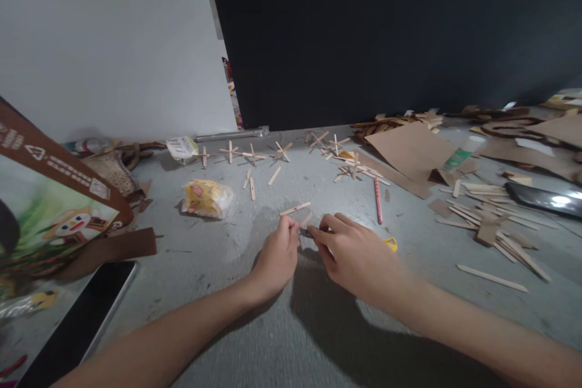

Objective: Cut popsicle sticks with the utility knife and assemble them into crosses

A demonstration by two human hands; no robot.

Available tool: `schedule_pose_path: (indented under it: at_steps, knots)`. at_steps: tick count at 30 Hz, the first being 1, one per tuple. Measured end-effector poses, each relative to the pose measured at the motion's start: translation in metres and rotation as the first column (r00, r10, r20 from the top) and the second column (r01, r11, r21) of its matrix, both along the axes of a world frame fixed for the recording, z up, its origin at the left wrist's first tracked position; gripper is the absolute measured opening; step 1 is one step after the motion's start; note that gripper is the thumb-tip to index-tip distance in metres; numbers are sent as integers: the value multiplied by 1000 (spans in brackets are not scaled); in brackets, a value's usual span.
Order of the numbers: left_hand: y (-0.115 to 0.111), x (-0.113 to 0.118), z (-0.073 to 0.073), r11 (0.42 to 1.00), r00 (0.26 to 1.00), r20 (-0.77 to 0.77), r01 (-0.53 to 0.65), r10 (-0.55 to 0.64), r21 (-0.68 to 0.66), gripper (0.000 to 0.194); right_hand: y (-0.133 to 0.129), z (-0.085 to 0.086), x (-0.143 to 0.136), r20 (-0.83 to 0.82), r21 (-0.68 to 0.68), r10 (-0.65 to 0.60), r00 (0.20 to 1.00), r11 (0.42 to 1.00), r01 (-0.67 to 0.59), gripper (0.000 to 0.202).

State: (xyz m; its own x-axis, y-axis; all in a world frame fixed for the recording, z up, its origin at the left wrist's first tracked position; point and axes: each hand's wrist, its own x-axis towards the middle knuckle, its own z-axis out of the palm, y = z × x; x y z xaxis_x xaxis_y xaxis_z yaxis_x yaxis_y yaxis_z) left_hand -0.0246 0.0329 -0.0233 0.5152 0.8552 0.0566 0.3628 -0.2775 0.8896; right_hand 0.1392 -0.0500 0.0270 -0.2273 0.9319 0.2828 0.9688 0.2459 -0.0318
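- A short stick [306, 219] lies between the fingertips of both hands, just above the tabletop [254, 339] or on it; which of the two cannot be told.
- The left hand [279, 251], at 8 o'clock, pinches the stick's near end between thumb and fingers.
- The right hand [348, 245], at 4 o'clock, has its fingertips closed on a dark piece [308, 231], too small to make out.
- Just beyond the stick, near 11 o'clock, is a longer strip [295, 208].
- Farther out, crossed sticks [230, 151] stand in a row from 10 to 1 o'clock.
- A yellow packet [204, 198] sits at 9 o'clock.
- Between 2 and 3 o'clock lies a pink pen [378, 200]; a yellow loop [391, 244] shows beside the right hand.
- Toward 2 o'clock are cardboard [402, 154] and a glue stick [461, 154].
- Loose sticks [518, 248] spread at 3 o'clock.
- A phone [82, 321] lies at 8 o'clock.
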Motion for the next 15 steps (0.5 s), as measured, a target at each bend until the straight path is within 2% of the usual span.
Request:
schedule_pose_path:
  at_steps: [7, 15]
  knots:
    - [0, 1, 1, 1000, 1000, 0, -11, 11, 10, 22, -1, 0, -1, 7, 2, 9, 1000, 1000, -10, 23]
    - [-4, -1, 6, 997, 995, -103, 15, -8, 71, 19, -2, -1, -1, 15, -3, 4, 1000, 1000, -4, 22]
